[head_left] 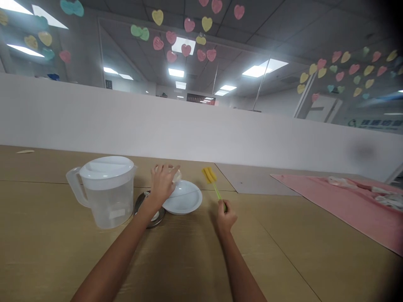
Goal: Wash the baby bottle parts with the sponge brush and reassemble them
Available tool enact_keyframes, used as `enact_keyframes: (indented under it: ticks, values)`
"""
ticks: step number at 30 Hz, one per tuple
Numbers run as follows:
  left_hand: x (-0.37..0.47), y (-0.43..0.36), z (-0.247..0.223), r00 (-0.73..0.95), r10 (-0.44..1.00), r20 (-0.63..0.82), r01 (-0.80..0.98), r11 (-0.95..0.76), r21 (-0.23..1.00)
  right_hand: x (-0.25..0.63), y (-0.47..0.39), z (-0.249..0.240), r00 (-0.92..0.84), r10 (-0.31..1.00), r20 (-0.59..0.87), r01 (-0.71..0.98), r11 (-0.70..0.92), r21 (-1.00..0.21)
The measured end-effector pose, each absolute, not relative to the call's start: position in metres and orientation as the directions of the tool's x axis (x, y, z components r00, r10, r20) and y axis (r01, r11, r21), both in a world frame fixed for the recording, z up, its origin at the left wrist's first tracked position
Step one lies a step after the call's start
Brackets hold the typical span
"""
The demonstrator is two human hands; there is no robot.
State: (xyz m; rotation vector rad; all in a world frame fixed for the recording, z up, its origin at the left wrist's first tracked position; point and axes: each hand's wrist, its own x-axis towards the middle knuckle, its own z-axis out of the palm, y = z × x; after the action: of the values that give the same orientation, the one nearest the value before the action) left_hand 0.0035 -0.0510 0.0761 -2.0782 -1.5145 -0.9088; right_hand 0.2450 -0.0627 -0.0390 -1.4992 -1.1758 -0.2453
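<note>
The left hand [162, 183] is above the far left edge of a wide, shallow white bowl [185, 201], back of the hand toward the camera. Its fingers are bent around a small, pale, rounded object [177, 176] and grasp it; the hand covers much of this object, so its full shape cannot be told. The right hand [226, 217] is to the right of the bowl, apart from it, with its fingers clenched around the lower end of a brush with a yellow, sponge-like head and a thin, light green handle. The yellow head [209, 175] points up and away, tilted to the left, between the bowl and the right side of the counter [185, 264].

The white bowl sits upright on the tan counter. To its left, partly hidden by the left forearm, lies a round, dark silver metal dish [158, 219] with something white in it. Further left, beside the dish, stands a translucent plastic pitcher [113, 201] with a white lid and a handle on its left side. A thin, pale, flat strip [25, 151] lies at the far left. On the right, a pink cloth [333, 201] is spread out, bearing crumpled whitish material [392, 200]. A plain white partition [201, 130] rises behind the counter, below glass with heart-shaped paper notes [189, 25].
</note>
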Motion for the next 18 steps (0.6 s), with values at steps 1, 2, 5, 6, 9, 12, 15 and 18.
enact_keyframes:
  ticks: [1,2,5,6,9,12,15,18]
  values:
    - [0.003,-0.054,0.08,0.183,0.717,0.672,0.932,-0.343,0.112,0.244,-0.062,-0.037,0.503,0.535,0.679,0.759,0.103,-0.643]
    - [0.002,-0.057,0.085,0.189,0.759,0.623,0.91,-0.373,0.179,0.242,-0.061,-0.035,0.51,0.56,0.653,0.77,0.041,-0.637]
    - [0.003,-0.07,0.096,0.295,0.842,0.452,0.817,-0.468,0.336,0.237,-0.06,-0.032,0.482,0.69,0.54,0.813,-0.124,-0.569]
    - [0.004,-0.075,0.098,0.337,0.851,0.402,0.795,-0.486,0.362,0.236,-0.059,-0.031,0.467,0.733,0.494,0.824,-0.158,-0.544]
    - [0.011,-0.091,0.102,0.46,0.836,0.298,0.756,-0.545,0.364,0.234,-0.057,-0.034,0.412,0.813,0.411,0.851,-0.181,-0.494]
    - [0.021,-0.101,0.099,0.574,0.782,0.246,0.71,-0.624,0.327,0.233,-0.055,-0.037,0.343,0.85,0.4,0.877,-0.137,-0.46]
    - [0.03,-0.104,0.091,0.667,0.729,0.154,0.674,-0.678,0.293,0.23,-0.055,-0.037,0.281,0.876,0.393,0.901,-0.099,-0.423]
    - [0.035,-0.102,0.081,0.721,0.691,0.043,0.659,-0.704,0.266,0.228,-0.057,-0.036,0.224,0.887,0.404,0.931,-0.073,-0.357]
